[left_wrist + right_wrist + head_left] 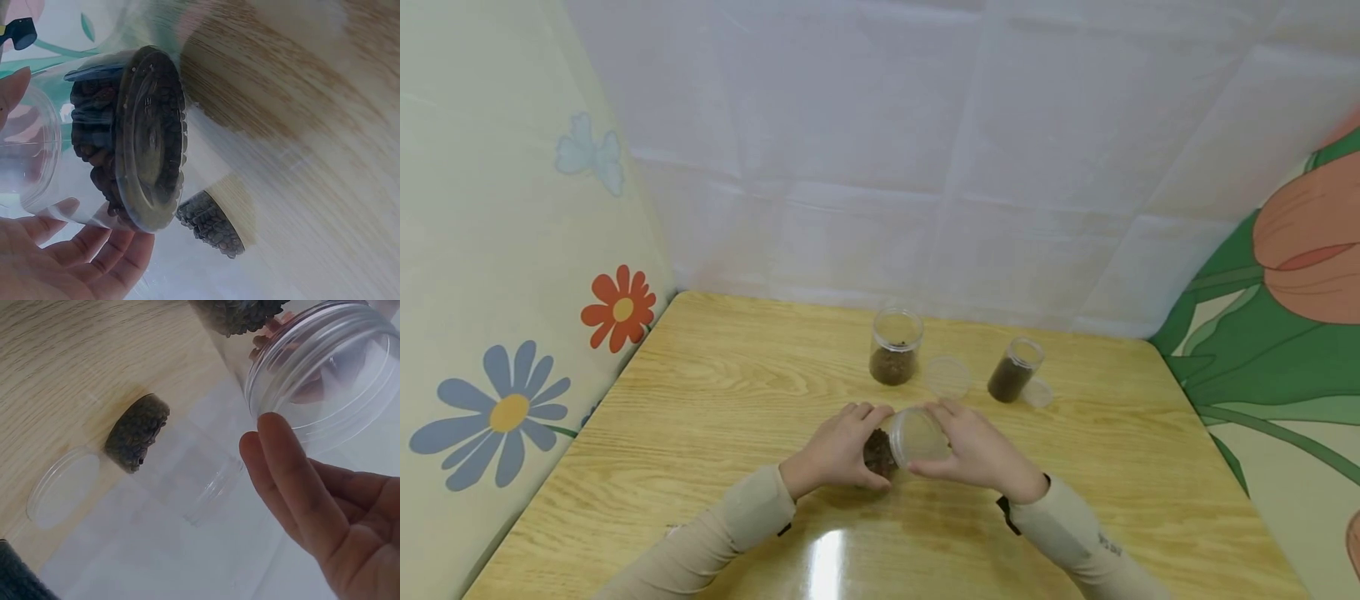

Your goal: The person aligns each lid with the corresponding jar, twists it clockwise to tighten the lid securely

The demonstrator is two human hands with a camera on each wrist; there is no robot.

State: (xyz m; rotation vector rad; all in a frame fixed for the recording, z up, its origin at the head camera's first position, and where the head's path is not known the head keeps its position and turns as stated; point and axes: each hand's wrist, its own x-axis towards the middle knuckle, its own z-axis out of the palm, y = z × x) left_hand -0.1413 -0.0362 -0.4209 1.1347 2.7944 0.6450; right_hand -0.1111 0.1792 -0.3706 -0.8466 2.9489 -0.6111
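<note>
A clear plastic jar [880, 454] lies tilted on its side in the air, its base to the left and its mouth end to the right. Dark brown beans [97, 137] are heaped toward its base. My left hand [838, 450] grips the jar's body near the base, thumb and fingers on opposite sides. Around the clear round lid [922, 437] at the mouth end, my right hand [979, 450] has its thumb below and fingers above. In the right wrist view, two fingertips [275, 428] of that hand touch the ridged rim.
Behind the hands stands an open clear jar [895, 354] partly filled with dark pieces, with a loose clear lid [947, 377] beside it. Farther right is a narrower jar [1013, 371] with dark contents and a small lid [1037, 392]. The wooden table [760, 358] meets a white sheet [850, 217] at the back.
</note>
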